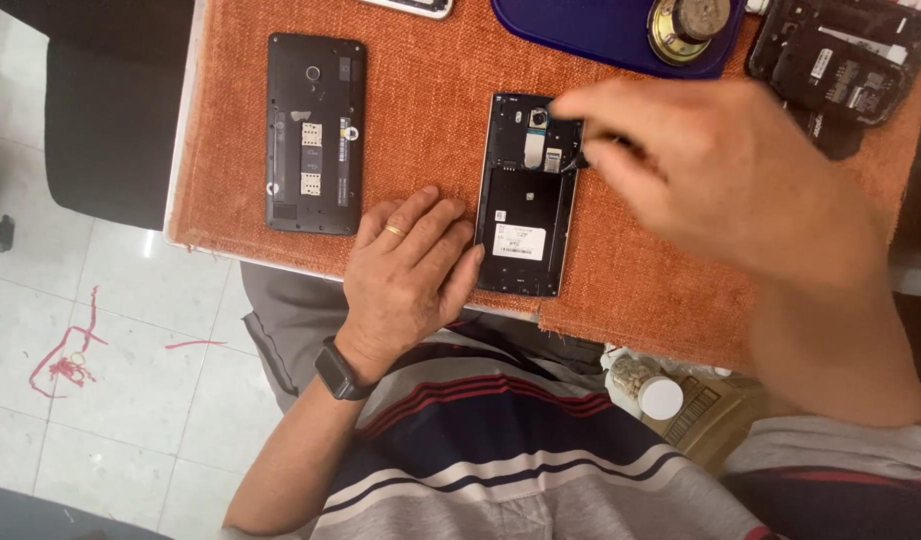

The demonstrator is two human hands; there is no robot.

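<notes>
**Working inside an opened phone: where a slip could occur**

Steadying the black rectangular smartphone with its back cover removed [526, 195], the left hand [409, 272] lies flat on the orange woven table mat [421, 110], fingers spread and fingertips pressed against the phone's left lower edge. The right hand [721, 175] hovers over the phone's upper end, its fingertips [589, 150] drawn together near the camera and card-slot area; whether they pinch a small dark tool or part cannot be told, since the hand is blurred. The phone rests near the front edge of the mat, just above the person's lap. A sideways push from the right hand could slide the phone toward that edge, as only fingertip pressure restrains it. Any small part lifted here could drop into the mat's weave or off the table. A second black opened phone [315, 132] lies well apart to the left; a dark blue plastic tray [591, 35] sits beyond.
</notes>
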